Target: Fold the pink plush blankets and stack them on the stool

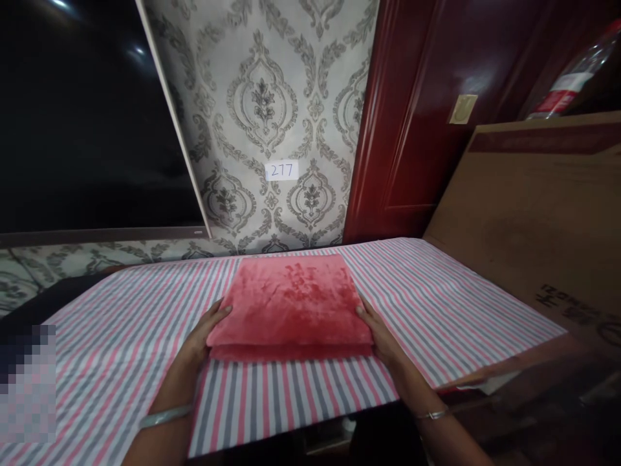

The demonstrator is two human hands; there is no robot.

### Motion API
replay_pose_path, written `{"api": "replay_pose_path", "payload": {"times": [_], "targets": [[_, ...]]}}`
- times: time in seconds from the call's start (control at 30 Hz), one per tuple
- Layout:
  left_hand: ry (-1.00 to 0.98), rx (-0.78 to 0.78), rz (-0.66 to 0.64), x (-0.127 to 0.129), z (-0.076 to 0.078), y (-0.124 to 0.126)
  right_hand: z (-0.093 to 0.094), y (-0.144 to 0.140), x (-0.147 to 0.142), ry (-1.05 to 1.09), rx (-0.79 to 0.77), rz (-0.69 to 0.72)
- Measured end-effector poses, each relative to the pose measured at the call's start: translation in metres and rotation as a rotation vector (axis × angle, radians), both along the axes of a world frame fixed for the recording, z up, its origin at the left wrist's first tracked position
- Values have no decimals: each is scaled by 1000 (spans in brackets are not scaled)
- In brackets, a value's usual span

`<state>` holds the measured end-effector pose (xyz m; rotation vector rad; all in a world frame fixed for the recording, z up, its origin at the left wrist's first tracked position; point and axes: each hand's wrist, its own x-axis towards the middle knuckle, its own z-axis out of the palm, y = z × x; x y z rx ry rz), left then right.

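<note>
A folded red plush blanket (291, 301) lay flat on the striped tablecloth (436, 304), near the table's middle, its long axis running left to right and its layered, folded edge facing the person. The left hand (206, 333) and the right hand (381, 333) each pressed against one short side, fingers partly curled around the near corners, gripping the blanket between them. A small white label (281, 170) on the patterned wallpaper (262, 97) read "277"; printing on the cardboard box (533, 213) at right was not legible.
</note>
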<state>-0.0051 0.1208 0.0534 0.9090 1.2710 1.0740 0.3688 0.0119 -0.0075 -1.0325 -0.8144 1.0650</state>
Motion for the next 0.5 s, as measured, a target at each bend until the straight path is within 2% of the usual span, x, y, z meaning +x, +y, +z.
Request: {"api": "replay_pose_path", "payload": {"times": [0.27,0.5], "targets": [[26,-12,31,-6,-10,2,-5,0,2,58,-71,-3],[10,-6,-3,-4,-2,0,-7,1,2,30,-53,16]]}}
